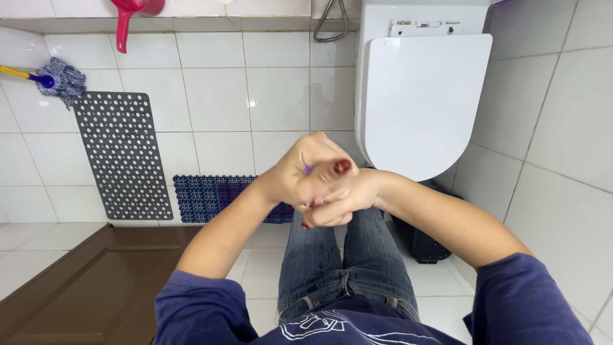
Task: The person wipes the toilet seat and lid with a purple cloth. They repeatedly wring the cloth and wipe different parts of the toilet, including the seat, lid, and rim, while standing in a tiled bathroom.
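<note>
- Checking the head view, the only one I had: both hands were clasped together in front of the body, above the jeans.
- Left hand (300, 176) was closed into a fist, thumb on top; a small purple thing (309, 170) showed at the fist, just beside the thumb. It was too small for me to tell what it was.
- Right hand (341, 201) was curled under and against the left, fingers bent. I couldn't tell whether it gripped the purple thing or only the other hand.
- Progress, my judgement: hands were busy with each other or that small item, nothing in the room was being touched, so the bathroom work looked not yet started.
- Toilet (421, 102): one, lid shut, well apart from the hands.
- Count, mats leaning on the tiled wall: two, one grey perforated mat (121, 153) and one blue grid mat (214, 198).
- Mop (57, 80): one, blue-white head, yellow handle, at left edge.
- Pink scoop (128, 16): one, hanging at top.
- Black bin (424, 239): one, beside the toilet.
- Brown door (96, 281): one, lower left.
</note>
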